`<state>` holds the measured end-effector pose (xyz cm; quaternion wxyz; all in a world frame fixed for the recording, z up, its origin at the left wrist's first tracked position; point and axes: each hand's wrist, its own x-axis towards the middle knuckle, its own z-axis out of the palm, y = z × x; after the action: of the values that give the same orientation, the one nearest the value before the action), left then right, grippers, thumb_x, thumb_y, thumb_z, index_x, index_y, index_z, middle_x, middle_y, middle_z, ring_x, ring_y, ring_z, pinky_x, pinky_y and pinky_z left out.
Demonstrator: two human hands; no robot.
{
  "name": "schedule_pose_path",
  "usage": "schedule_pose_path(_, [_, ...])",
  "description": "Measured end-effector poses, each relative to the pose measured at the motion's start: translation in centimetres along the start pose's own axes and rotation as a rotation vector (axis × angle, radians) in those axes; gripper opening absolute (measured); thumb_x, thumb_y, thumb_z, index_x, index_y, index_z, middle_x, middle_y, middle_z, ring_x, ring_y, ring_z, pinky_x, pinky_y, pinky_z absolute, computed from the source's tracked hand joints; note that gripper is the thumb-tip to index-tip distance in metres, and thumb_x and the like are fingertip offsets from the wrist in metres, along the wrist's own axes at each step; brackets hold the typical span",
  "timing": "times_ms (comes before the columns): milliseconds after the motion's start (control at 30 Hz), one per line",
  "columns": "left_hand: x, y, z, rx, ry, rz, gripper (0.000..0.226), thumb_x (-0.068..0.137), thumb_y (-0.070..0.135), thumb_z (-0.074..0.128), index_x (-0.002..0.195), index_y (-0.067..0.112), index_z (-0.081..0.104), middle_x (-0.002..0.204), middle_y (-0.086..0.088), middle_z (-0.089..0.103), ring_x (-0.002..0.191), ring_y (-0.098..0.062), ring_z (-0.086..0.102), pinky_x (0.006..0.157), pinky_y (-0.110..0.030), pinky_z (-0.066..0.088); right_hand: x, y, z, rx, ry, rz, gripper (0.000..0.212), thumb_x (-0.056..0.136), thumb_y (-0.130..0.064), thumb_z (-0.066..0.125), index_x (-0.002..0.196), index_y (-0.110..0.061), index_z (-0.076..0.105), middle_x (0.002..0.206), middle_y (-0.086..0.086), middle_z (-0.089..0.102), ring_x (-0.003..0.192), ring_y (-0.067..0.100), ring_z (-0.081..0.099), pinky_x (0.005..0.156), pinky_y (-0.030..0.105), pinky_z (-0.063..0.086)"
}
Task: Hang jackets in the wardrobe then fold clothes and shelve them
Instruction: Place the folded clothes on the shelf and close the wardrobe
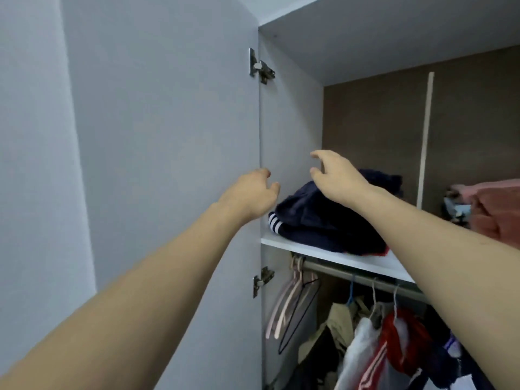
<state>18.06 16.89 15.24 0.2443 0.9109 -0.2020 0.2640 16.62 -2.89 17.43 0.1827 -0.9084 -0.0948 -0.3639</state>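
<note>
A folded navy garment with white cuff stripes (pixel 318 220) lies on the white wardrobe shelf (pixel 337 256). My left hand (pixel 253 192) hovers just left of the pile with loosely curled fingers, holding nothing. Above the pile, my right hand (pixel 334 173) is held up with relaxed, spread fingers and touches nothing I can see. Below the shelf, jackets and other clothes (pixel 371 342) hang on the metal rail (pixel 365 280).
The open wardrobe door (pixel 157 153) stands at the left with two hinges. Several bare hangers (pixel 292 302) hang at the rail's left end. A pink folded cloth (pixel 495 209) and small items sit on the shelf at the right.
</note>
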Motion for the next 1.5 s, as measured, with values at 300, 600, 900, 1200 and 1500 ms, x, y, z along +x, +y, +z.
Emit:
schedule_pose_path(300, [-13.3,-6.5,-10.9,0.011,0.27,-0.176,0.042,0.097,0.026,0.049,0.135,0.01,0.053,0.134,-0.008,0.055,0.12,-0.023,0.053,0.094,-0.026,0.037,-1.7,-15.8,3.6,0.061,-0.009,-0.423,0.054,0.092,-0.004,0.046,0.145,-0.009,0.039,0.152,0.01,0.037,0.138,0.027,0.036,0.113,0.037,0.028])
schedule_pose_path(600, [-19.9,-8.4,-12.9,-0.003,0.566,-0.213,0.035,0.094,0.019,0.049,0.128,0.007,0.05,0.123,-0.005,0.05,0.108,-0.021,0.051,0.083,-0.023,0.034,-0.8,-27.6,4.2,-0.125,0.4,-0.868,0.05,0.083,0.001,0.046,0.13,-0.011,0.058,0.138,0.012,0.052,0.12,0.036,0.051,0.095,0.045,0.038])
schedule_pose_path(900, [-19.5,-10.0,-13.7,-0.107,0.447,-0.397,0.03,0.096,0.021,0.051,0.076,-0.001,0.054,0.068,-0.014,0.056,0.066,-0.029,0.054,0.059,-0.036,0.041,-1.5,-28.8,3.5,-0.364,0.407,-0.929,0.031,0.093,-0.022,0.041,0.11,-0.016,0.066,0.136,0.006,0.055,0.123,0.033,0.051,0.107,0.045,0.032])
schedule_pose_path(1200, [-20.7,-5.5,-12.8,-0.389,0.4,-0.29,0.019,0.084,0.028,0.072,0.075,0.012,0.068,0.068,0.001,0.07,0.066,-0.018,0.07,0.063,-0.036,0.06,-3.7,-23.7,-0.3,-0.265,0.586,-0.968,0.027,0.097,-0.036,0.05,0.103,-0.016,0.066,0.129,0.006,0.06,0.122,0.028,0.039,0.105,0.046,0.035])
schedule_pose_path(1500, [-18.3,0.6,-7.4,-0.726,-0.101,-0.248,0.101,0.064,0.065,0.081,0.146,0.023,0.041,0.143,0.002,0.05,0.115,-0.014,0.059,0.079,-0.033,0.059,-6.9,-12.3,-7.0,-0.28,0.566,-0.945,0.029,0.101,-0.032,0.045,0.115,-0.011,0.059,0.139,0.014,0.047,0.134,0.033,0.034,0.114,0.045,0.025])
